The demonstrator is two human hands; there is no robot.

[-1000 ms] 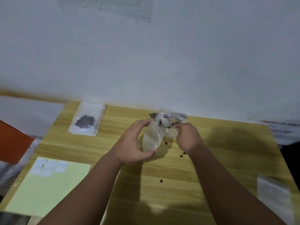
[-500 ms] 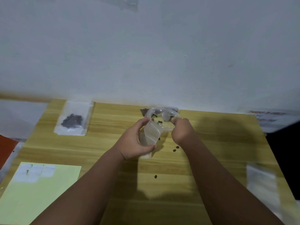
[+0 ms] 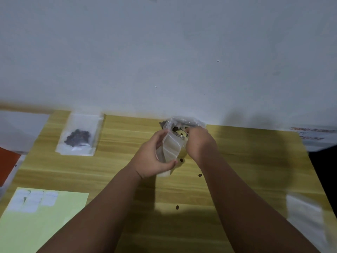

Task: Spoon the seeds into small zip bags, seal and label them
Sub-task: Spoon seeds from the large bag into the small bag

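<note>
The left hand point(image 3: 155, 155) grips a small clear zip bag point(image 3: 171, 147), thumb on its near face and fingers curled behind, holding it upright above the middle of the desk point(image 3: 127, 172), toward the far edge. The right hand point(image 3: 198, 141) is closed at the bag's mouth, fingers curled round a spoon point(image 3: 181, 137) of which only a pale glint shows. Just behind both hands, at the far edge against the wall point(image 3: 164, 52), lies a crumpled clear bag of dark seeds point(image 3: 187, 122). Three loose seeds lie on the desk: one just beside the zip bag point(image 3: 181, 160), one under the right forearm point(image 3: 200, 175), one nearer the front edge point(image 3: 177, 207). A filled bag point(image 3: 80, 136) with a dark clump of seeds lies flat near the far left corner. A pale green sheet point(image 3: 47, 221) carrying white labels point(image 3: 32, 199) lies at the near left corner. Blurred empty bags point(image 3: 304, 210) lie by the right edge
</note>
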